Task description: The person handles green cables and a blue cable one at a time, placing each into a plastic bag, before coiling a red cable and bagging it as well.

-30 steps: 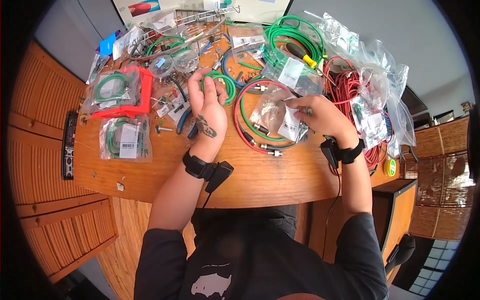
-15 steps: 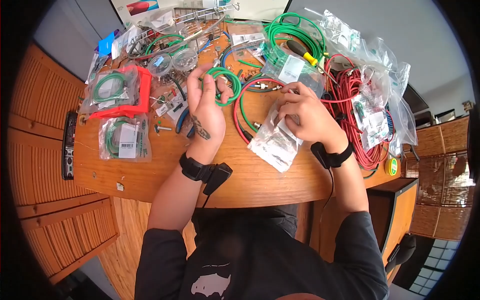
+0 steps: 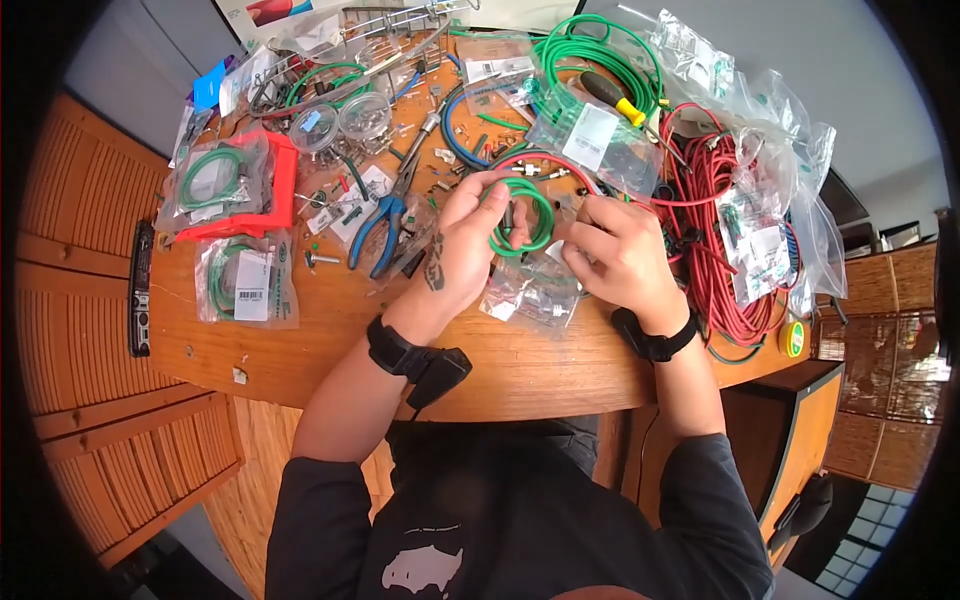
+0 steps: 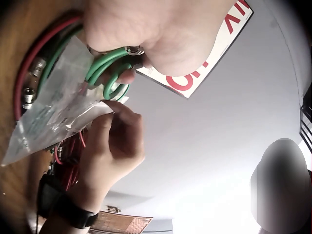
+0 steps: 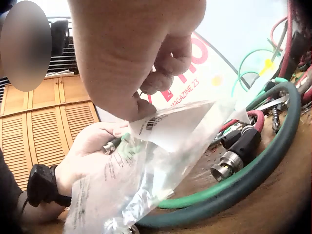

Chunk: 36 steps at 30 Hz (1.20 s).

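Observation:
My left hand (image 3: 462, 250) grips a small coil of green cable (image 3: 541, 222), and a metal connector on it shows beside the palm in the left wrist view. With thumb and fingers my right hand (image 3: 628, 258) pinches the upper edge of a clear plastic bag (image 4: 58, 109) that bears a white barcode label (image 5: 168, 129). The bag hangs slanting below the hands, close over the table. The coil is right at the bag's upper edge, overlapping it in the right wrist view. Behind the bag curve a red cable and a green cable with metal connectors (image 5: 228, 166).
Blue-handled pliers (image 3: 378, 235) lie left of my hands, near a red bin (image 3: 283, 185) and bagged green cables (image 3: 250, 280). A big green coil with a yellow-black screwdriver (image 3: 612, 98) is at the back. Bundled red cables (image 3: 715, 230) and plastic bags crowd the right.
My right hand has lifted the bag from the table and holds it by its edge. My left hand has moved right with the green coil, up to the bag, uncovering the pliers.

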### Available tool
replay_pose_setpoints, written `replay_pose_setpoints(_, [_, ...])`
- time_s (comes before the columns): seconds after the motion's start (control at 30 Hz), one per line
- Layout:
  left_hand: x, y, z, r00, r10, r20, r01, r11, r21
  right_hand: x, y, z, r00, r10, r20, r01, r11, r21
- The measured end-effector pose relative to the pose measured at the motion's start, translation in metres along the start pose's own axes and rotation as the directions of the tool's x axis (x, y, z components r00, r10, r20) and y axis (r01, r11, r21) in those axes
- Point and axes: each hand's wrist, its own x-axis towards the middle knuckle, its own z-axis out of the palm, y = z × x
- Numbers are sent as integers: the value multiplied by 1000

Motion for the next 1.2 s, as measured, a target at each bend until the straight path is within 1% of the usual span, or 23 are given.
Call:
replay_pose_setpoints(0.03, [0, 2, 0, 1000, -3, 0, 3, 1000, 1, -1, 2, 2, 999, -2, -34, 2, 1000, -18])
replay_pose_setpoints(0.1, [1, 5, 0, 997, 2, 72, -5, 999, 40, -2, 7, 7, 997, -8, -72, 5, 999, -34])
replay_pose_setpoints(0.13, [1, 6, 0, 998, 2, 70, -5, 999, 44, -3, 9, 10, 995, 1, -103, -7, 998, -59])
replay_pose_setpoints(0.17, [1, 6, 0, 994, -29, 108, 24, 998, 50, -4, 11, 11, 991, 10, -134, -21, 996, -84])
replay_pose_setpoints(0.2, [0, 6, 0, 987, -61, 146, 53, 997, 57, -4, 11, 11, 991, 11, -135, -23, 996, -83])
replay_pose_setpoints(0.23, [-1, 7, 2, 987, -33, 156, 25, 998, 51, -5, 11, 10, 992, 27, -123, -39, 995, -93])
replay_pose_setpoints(0.27, [0, 7, 2, 987, -36, 158, 28, 998, 52, -5, 11, 9, 993, 43, -113, -55, 993, -105])
replay_pose_setpoints(0.33, [0, 6, 2, 991, -14, 134, 17, 1000, -21, -6, 12, 10, 993, 33, -112, -43, 994, -96])
replay_pose_setpoints(0.4, [1, 7, 1, 993, 1, 119, 2, 1000, -19, -6, 13, 11, 994, 17, -111, -26, 996, -83])
replay_pose_setpoints(0.47, [0, 11, 1, 994, -66, 81, 71, 996, -58, -7, 12, 10, 997, 42, -68, -47, 996, -76])
replay_pose_setpoints(0.5, [1, 12, -1, 994, -68, 82, 73, 996, -57, -7, 11, 9, 997, 44, -69, -49, 996, -75])
replay_pose_setpoints(0.57, [0, 13, -4, 996, -86, 12, 86, 992, -96, -6, 7, 5, 1000, 19, -17, -19, 1000, 2])
replay_pose_setpoints(0.6, [0, 16, -5, 996, -86, 12, 87, 992, -95, -5, 6, 5, 1000, 20, -17, -19, 1000, 3])
replay_pose_setpoints(0.67, [0, 22, -3, 998, -65, 6, 65, 975, -211, -5, 4, 6, 1000, 20, -5, -20, 999, 34])
replay_pose_setpoints(0.73, [0, 21, -2, 998, -58, 16, 60, 973, -224, -5, 4, 7, 999, 35, -26, -34, 998, 48])
replay_pose_setpoints(0.8, [0, 16, -7, 994, -88, 73, 97, 986, -134, -5, 5, 8, 998, 48, -45, -45, 997, 62])
replay_pose_setpoints(0.83, [1, 15, -8, 994, -86, 71, 95, 986, -134, -5, 5, 10, 997, 57, -59, -53, 996, 66])
replay_pose_setpoints(0.9, [0, 12, -8, 990, -136, 26, 138, 984, -111, -5, 7, 12, 995, 64, -72, -59, 996, 72])
replay_pose_setpoints(0.93, [0, 11, -8, 990, -136, 25, 138, 984, -110, -6, 8, 13, 996, 61, -72, -58, 997, 48])
replay_pose_setpoints(1.0, [0, 8, -8, 992, -126, -9, 126, 992, -9, -6, 8, 14, 995, 61, -73, -59, 998, 22])
replay_pose_setpoints(1.03, [0, 6, -7, 992, -127, -8, 127, 992, -9, -5, 7, 14, 995, 58, -78, -55, 997, 45])
replay_pose_setpoints(1.1, [-1, 3, -5, 993, -112, -39, 115, 989, 97, -4, 5, 13, 995, 56, -81, -50, 996, 71])
replay_pose_setpoints(1.2, [0, -1, -5, 994, -76, -76, 85, 988, 129, -2, 4, 11, 998, 32, -56, -27, 996, 83])
